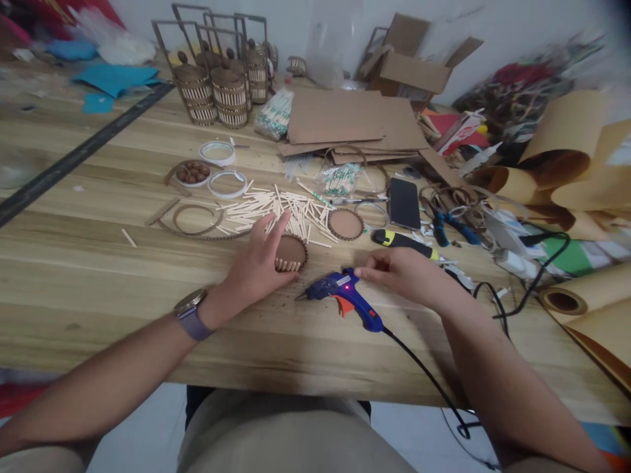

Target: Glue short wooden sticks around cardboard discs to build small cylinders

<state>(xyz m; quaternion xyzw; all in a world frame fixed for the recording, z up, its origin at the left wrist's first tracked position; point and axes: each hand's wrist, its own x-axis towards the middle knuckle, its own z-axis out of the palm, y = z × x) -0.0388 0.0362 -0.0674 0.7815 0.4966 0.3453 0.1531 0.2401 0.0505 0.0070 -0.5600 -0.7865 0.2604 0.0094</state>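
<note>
- One black cord (419,364) drops over the tabletop's (276,355) near edge, likely to clear the hands.
- Blue glue gun (340,284) lies toward that edge, nozzle leftward, perhaps for easy pickup. The right hand's (404,272) fingertips bunch nearly together at its rear; whether they grip it, I cannot tell.
- Left hand (254,256) is spread wide, thumb by the near rim of a round cardboard base (292,248) bearing a row of short sticks (287,265), perhaps steadying it; nothing is pinched.
- Loose sticks (266,207) lie heaped just beyond, presumably within reach.
- Lidded stick-walled containers (230,98) stand toward the far edge, seemingly out of the way.
</note>
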